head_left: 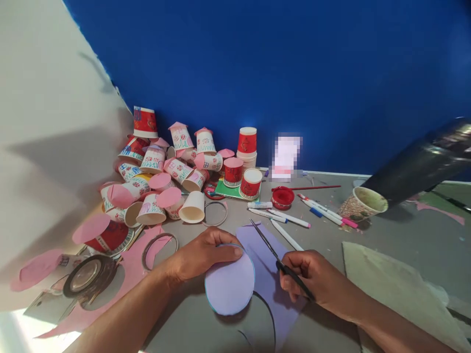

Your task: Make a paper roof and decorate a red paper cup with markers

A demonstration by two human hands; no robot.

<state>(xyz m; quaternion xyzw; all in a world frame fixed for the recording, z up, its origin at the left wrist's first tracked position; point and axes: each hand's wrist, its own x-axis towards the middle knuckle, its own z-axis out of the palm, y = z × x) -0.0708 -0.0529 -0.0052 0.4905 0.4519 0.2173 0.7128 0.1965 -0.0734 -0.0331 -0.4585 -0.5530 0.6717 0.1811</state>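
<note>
My left hand [217,252] pinches the upper edge of a round lilac paper disc [230,284], thumb on top and fingers beneath. A thin blue line runs along parts of the disc's rim. In my right hand [305,277] is a pair of scissors [270,247] with black handles, its blades together and pointing up and left, apart from the disc. Under and behind the disc lies a lilac paper sheet [283,304] with a curved cut-out on its near side. Dark curved lines beside the disc follow that cut edge.
Decorated paper cups [150,159] with pink paper tops are heaped at the left. Tape rolls [88,277] and pink paper scraps [136,257] lie nearer. Markers [287,235], a red lid-like container [282,197], a patterned cup [364,203] and a pale sheet [386,284] lie ahead and right.
</note>
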